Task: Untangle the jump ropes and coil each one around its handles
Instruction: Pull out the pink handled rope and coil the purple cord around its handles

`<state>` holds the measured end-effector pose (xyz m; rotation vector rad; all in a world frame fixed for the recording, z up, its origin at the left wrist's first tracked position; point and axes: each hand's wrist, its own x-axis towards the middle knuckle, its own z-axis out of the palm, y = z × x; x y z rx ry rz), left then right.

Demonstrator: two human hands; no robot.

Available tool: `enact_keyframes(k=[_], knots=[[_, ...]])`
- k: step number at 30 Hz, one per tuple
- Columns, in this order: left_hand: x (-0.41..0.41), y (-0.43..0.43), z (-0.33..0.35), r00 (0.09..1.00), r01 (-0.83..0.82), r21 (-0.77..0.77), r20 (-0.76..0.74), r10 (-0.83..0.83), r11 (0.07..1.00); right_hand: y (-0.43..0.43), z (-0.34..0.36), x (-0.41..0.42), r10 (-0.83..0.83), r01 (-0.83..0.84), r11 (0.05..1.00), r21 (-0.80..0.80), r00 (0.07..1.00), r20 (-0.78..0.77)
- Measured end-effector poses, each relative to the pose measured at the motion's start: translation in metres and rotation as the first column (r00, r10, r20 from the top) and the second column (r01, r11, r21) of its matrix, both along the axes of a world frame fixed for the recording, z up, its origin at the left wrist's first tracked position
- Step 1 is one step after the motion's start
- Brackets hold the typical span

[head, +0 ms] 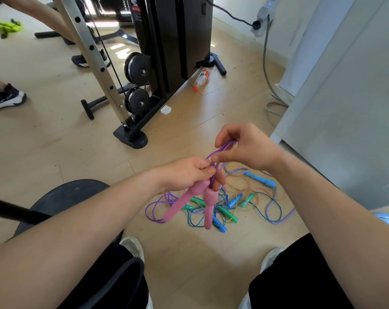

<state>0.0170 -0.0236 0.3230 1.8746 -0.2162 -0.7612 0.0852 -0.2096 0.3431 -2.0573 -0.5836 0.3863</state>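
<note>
Left hand [186, 172]: fingers are curled round the upper ends of the two pink handles [208, 208]; the handles are held side by side and hang downward, lower tips spread apart; the grip is fully closed, with the purple rope [221, 150] caught at thumb and forefinger.

Right hand [247, 149]: positioned just above and to the right of the left hand; several strands of the purple rope are gathered into a bent bundle and pinched between thumb and fingertips; the grip is closed on the rope alone.

The strands are drawn short between the two hands; a further length of the same rope is seen in loose loops on the floor [189, 264], behind the left-most pink handle.

Remaining tangle [224, 211]: located on the floor directly below the hands; blue handles [259, 178], green handles [248, 200], a thin teal cord and a purple-and-white striped rope [267, 209] are overlapped; which cord is attached to which handle cannot be told.

Surroundings: a weight machine [166, 52] is recorded at upper centre; a plastic bottle [202, 78] lies on its side beside the machine's base.
</note>
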Motion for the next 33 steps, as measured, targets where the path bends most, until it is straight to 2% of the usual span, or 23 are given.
enact_keyframes(k=[3,8,12,15,19,26,29,33], knots=[[0.003,0.003,0.003,0.999,0.032,0.031,0.021,-0.032,0.999,-0.011,0.0,0.007,-0.048,0.054,0.995,-0.078,0.996,0.08],[0.009,0.017,0.011,0.999,0.019,-0.203,0.038,-0.011,0.979,-0.02,-0.004,0.009,-0.115,0.127,0.982,-0.139,0.989,0.093],[0.012,0.024,0.012,0.991,-0.134,-0.46,-0.081,0.109,0.878,-0.018,-0.011,0.008,-0.091,0.09,0.974,-0.208,0.996,0.007],[0.011,0.026,0.013,0.953,-0.299,-0.539,-0.132,0.271,0.788,-0.008,-0.016,0.003,-0.045,0.032,0.986,-0.164,0.996,-0.08],[0.01,0.022,0.011,0.89,-0.446,-0.53,-0.179,0.419,0.721,0.013,-0.021,-0.009,-0.02,0.004,0.979,-0.204,0.997,-0.075],[0.007,0.018,0.002,0.88,-0.463,-0.448,-0.129,0.457,0.765,0.023,-0.023,-0.015,-0.003,-0.014,0.976,-0.219,0.997,-0.076],[0.008,0.017,0.004,0.846,-0.513,-0.394,-0.086,0.526,0.762,0.026,-0.024,-0.019,0.044,-0.067,0.982,-0.174,0.99,-0.136],[0.013,0.013,0.006,0.761,-0.612,-0.36,-0.026,0.648,0.705,0.032,-0.025,-0.024,0.012,-0.036,0.995,-0.095,0.971,-0.241]])
